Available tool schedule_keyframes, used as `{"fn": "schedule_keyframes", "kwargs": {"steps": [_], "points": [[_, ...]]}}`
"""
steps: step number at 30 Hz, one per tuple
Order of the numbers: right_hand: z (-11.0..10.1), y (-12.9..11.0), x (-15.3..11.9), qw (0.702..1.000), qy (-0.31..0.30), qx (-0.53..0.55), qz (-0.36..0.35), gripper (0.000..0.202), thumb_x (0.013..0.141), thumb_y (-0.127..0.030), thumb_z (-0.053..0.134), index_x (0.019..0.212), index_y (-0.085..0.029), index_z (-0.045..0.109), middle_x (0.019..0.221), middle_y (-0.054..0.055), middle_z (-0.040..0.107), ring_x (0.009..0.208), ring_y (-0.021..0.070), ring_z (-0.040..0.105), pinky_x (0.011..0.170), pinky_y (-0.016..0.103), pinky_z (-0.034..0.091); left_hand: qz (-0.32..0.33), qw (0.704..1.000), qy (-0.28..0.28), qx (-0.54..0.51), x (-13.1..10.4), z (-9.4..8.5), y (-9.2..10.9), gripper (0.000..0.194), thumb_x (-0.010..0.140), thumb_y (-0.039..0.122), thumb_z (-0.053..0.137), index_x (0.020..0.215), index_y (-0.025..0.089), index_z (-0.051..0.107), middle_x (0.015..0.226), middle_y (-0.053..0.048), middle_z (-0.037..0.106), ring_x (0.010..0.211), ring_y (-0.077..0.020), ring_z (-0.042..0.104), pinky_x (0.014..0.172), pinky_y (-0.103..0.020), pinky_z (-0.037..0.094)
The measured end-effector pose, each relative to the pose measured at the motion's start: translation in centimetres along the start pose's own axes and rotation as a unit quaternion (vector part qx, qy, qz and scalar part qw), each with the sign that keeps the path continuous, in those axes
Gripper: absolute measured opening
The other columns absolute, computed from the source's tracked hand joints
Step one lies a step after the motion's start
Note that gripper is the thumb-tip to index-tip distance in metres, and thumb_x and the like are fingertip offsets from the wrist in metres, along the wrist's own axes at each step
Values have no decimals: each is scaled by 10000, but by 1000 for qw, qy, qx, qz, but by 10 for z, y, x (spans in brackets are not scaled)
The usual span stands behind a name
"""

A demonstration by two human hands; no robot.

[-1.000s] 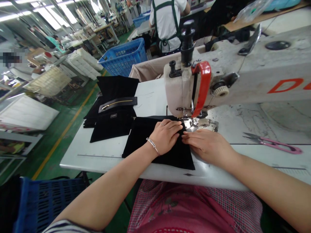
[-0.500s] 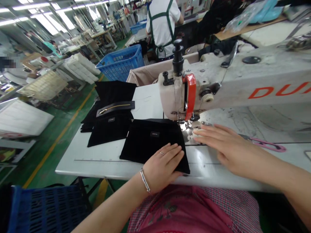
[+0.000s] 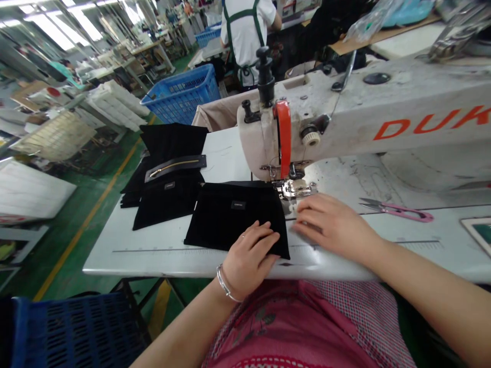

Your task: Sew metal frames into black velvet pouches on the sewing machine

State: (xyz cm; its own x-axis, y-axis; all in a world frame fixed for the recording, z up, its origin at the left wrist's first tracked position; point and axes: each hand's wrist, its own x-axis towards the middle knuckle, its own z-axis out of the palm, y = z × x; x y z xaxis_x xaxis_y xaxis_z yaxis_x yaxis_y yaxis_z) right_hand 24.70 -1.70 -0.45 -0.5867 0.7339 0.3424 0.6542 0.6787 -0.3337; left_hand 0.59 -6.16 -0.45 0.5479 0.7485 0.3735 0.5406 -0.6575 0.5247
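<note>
A flat black fabric piece [image 3: 215, 220] with a small label lies on the sewing machine table, its far right corner beside the presser foot [image 3: 293, 189]. My left hand [image 3: 251, 255] rests on its near right part, fingers stretched out over the cloth. To the right of the cloth, my right hand [image 3: 330, 222] is just in front of the presser foot, fingers bent and apart, with nothing visible in them. The sewing machine [image 3: 261, 133] has a red guard on its head. Pink-handled thread snips [image 3: 399, 208] lie right of my right hand.
More black pieces [image 3: 164, 204] lie at the left of the table, with a zipper strip [image 3: 176, 166] across them. Behind stand a blue basket [image 3: 184, 94] and a co-worker [image 3: 245, 36] facing away. Another blue crate [image 3: 76, 327] is at lower left.
My right hand has drawn back slightly from the presser foot, its fingers more bent, and the snips now show fully. My left hand stays on the black fabric. The whole view has shifted slightly.
</note>
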Motion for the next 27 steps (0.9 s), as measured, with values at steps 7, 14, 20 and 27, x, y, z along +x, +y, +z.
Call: {"fn": "schedule_keyframes", "kwargs": {"steps": [7, 14, 20, 27], "points": [[16, -44, -41, 997, -7, 74, 13, 357, 879, -374, 623, 1162, -164, 561, 1061, 79, 606, 960, 239, 532, 845, 415, 438, -118, 986, 114, 17, 0, -9, 4, 222, 945, 131, 463, 1125, 186, 581, 1039, -66, 629, 1008, -173, 603, 902, -319, 532], [22, -46, -36, 997, -15, 18, -80, 229, 954, -178, 460, 1123, -152, 612, 1008, 79, 637, 847, 208, 528, 761, 375, 459, -58, 995, 84, 6, 6, -16, 5, 316, 930, 72, 467, 1217, 180, 540, 1258, -58, 603, 1148, -154, 574, 995, -287, 492], [17, -47, -37, 995, 23, 42, -84, 252, 957, -187, 452, 1150, -148, 609, 980, 81, 651, 819, 200, 534, 726, 370, 452, -47, 997, 57, 10, 7, -15, 6, 331, 925, 62, 457, 1226, 182, 525, 1280, -61, 592, 1174, -151, 563, 1010, -293, 496], [13, -44, -29, 992, -23, 54, -109, 202, 948, -185, 475, 1057, -173, 645, 892, 62, 645, 835, 199, 554, 759, 374, 468, 78, 992, -44, 89, 20, -26, 4, 260, 929, 59, 429, 1157, 118, 537, 1303, -128, 570, 1225, -197, 532, 1045, -342, 483]]}}
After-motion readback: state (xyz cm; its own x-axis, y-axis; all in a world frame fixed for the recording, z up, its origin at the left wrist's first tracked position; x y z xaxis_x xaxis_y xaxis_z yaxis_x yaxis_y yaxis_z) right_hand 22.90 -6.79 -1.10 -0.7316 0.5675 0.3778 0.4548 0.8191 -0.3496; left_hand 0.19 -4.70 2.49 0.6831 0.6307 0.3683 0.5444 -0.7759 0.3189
